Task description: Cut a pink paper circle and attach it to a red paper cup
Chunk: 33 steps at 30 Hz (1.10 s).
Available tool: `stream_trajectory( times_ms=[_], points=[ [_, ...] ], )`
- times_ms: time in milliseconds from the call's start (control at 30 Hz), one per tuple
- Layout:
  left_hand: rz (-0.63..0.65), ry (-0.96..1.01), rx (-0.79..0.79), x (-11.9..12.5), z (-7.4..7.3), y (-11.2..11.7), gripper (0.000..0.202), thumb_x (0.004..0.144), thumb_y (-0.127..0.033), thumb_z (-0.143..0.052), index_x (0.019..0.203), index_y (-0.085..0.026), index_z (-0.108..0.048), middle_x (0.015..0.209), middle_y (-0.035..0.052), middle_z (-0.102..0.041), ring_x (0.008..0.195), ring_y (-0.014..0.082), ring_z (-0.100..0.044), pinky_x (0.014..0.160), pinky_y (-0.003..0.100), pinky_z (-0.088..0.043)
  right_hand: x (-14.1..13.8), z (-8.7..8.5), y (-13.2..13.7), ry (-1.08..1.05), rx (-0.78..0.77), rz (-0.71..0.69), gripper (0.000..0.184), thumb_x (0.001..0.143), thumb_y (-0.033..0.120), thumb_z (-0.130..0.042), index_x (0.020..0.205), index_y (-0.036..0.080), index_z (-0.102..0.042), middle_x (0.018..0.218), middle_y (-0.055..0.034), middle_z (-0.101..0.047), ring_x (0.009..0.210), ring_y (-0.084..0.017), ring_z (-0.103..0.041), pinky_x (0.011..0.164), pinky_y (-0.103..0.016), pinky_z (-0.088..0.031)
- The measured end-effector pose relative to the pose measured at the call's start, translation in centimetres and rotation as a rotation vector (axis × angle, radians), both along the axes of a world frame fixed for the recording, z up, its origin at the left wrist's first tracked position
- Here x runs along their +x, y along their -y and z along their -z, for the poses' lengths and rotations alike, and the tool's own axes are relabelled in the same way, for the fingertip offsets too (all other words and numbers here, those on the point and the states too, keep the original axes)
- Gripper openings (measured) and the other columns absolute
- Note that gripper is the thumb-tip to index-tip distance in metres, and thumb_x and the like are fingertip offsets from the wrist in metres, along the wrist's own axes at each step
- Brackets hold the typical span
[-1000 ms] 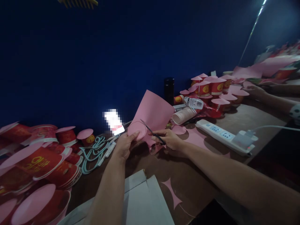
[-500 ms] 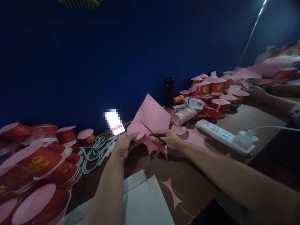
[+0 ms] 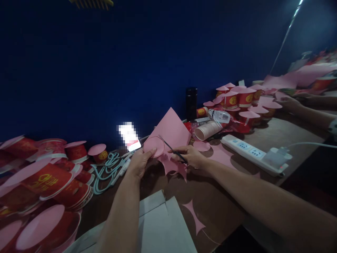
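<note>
A sheet of pink paper (image 3: 172,123) stands up at an angle in front of me, with a circle outlined at its lower left. My left hand (image 3: 140,160) pinches the edge of that circle (image 3: 154,146), thumb on top. My right hand (image 3: 191,157) is closed around black-handled scissors (image 3: 180,156), whose blades point up and left along the right side of the circle. Below the circle hang jagged pink paper offcuts (image 3: 172,166) with curved edges. Part of the scissor handle is hidden by my fingers.
Red cups with pink paper discs stand at left (image 3: 50,181) and back right (image 3: 246,96). A lit phone (image 3: 134,145), coiled cable (image 3: 105,174), black flask (image 3: 191,103), cup stack (image 3: 207,130) and power strip (image 3: 246,149) lie around. Another person's hand (image 3: 288,103) holds pink paper at right.
The pink sheet's top corner has shifted slightly right and down. My hands and the scissors keep nearly the same places, and the view has turned a little.
</note>
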State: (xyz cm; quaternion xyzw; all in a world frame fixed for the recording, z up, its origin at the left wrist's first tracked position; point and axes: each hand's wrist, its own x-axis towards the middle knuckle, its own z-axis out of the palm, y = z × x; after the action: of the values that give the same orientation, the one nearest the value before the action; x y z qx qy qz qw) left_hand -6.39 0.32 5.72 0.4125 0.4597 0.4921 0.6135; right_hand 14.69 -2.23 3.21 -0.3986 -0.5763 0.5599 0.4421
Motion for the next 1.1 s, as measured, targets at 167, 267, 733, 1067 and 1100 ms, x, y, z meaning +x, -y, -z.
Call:
stream_trajectory(
  times_ms=[167, 267, 733, 1067, 1100],
  points=[
    [0.031, -0.022, 0.021, -0.2, -0.1, 0.0, 0.036, 0.064, -0.019, -0.080, 0.096, -0.009, -0.069, 0.083, 0.0121, -0.073, 0.065, 0.0206, -0.069, 0.063, 0.033, -0.059, 0.3, -0.3, 0.0, 0.101, -0.032, 0.012, 0.059, 0.069, 0.047, -0.075, 0.116, 0.012, -0.069, 0.071, -0.0017, -0.062, 0.052, -0.006, -0.043, 0.045, -0.018, -0.033],
    [0.057, -0.036, -0.014, 0.0, -0.4, 0.3, 0.034, 0.065, -0.018, -0.079, 0.096, -0.009, -0.068, 0.082, 0.0107, -0.073, 0.065, 0.0202, -0.069, 0.063, 0.033, -0.059, 0.3, -0.3, -0.1, 0.088, -0.010, 0.011, 0.057, 0.067, 0.046, -0.076, 0.113, 0.011, -0.070, 0.076, -0.0031, -0.064, 0.059, -0.007, -0.049, 0.052, -0.019, -0.038],
    [0.074, -0.096, -0.058, -0.2, -0.9, 0.7, 0.032, 0.063, -0.021, -0.080, 0.091, -0.010, -0.069, 0.079, 0.0080, -0.072, 0.065, 0.0169, -0.067, 0.060, 0.026, -0.057, -0.1, -0.8, 0.2, -0.043, -0.073, 0.006, 0.059, 0.061, 0.045, -0.080, 0.108, 0.010, -0.072, 0.062, 0.0031, -0.053, 0.056, -0.006, -0.044, 0.053, -0.021, -0.034],
    [0.027, -0.080, -0.068, -0.2, -1.0, 0.7, 0.031, 0.063, -0.018, -0.080, 0.090, -0.010, -0.068, 0.079, 0.0081, -0.072, 0.067, 0.0172, -0.068, 0.060, 0.026, -0.059, -0.1, -0.8, 0.2, -0.031, -0.073, 0.004, 0.062, 0.061, 0.045, -0.080, 0.111, 0.010, -0.070, 0.063, 0.0023, -0.055, 0.057, -0.007, -0.045, 0.054, -0.022, -0.036],
    [0.030, -0.077, -0.065, -0.2, -1.0, 0.7, 0.030, 0.063, -0.018, -0.080, 0.090, -0.010, -0.068, 0.080, 0.0083, -0.073, 0.068, 0.0175, -0.069, 0.061, 0.026, -0.060, -0.1, -0.9, 0.2, -0.030, -0.076, 0.006, 0.062, 0.061, 0.045, -0.080, 0.111, 0.010, -0.071, 0.063, 0.0021, -0.056, 0.057, -0.007, -0.045, 0.055, -0.022, -0.037]
  ],
)
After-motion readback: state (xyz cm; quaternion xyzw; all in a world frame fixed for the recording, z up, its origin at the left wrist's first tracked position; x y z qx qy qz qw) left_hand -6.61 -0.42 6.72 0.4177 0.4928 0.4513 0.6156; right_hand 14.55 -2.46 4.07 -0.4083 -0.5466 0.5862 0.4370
